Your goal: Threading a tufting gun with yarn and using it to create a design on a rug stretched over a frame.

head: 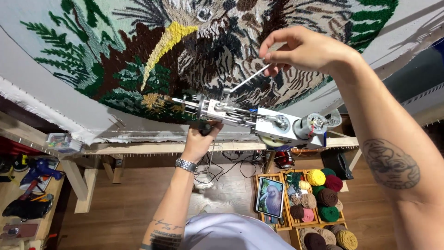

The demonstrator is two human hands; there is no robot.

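My left hand [200, 141] grips the front handle of a silver tufting gun [259, 124], holding it level in front of the stretched cloth. My right hand [303, 48] is raised above the gun and pinches a thin white threading stick [249, 78] that slants down to the top of the gun near its needle end. Behind both hangs a tufted rug [152, 60] with a bird's yellow beak, dark brown plumage and green leaves on grey-white backing cloth. A metal watch sits on my left wrist.
The wooden frame rail [152, 148] runs under the cloth. Below on the floor are wooden crates of yarn balls [319, 196] and a tablet showing a bird picture [270, 197]. A bench at left holds a blue tool [39, 169] and a small box [60, 141]. Cables lie by the wall.
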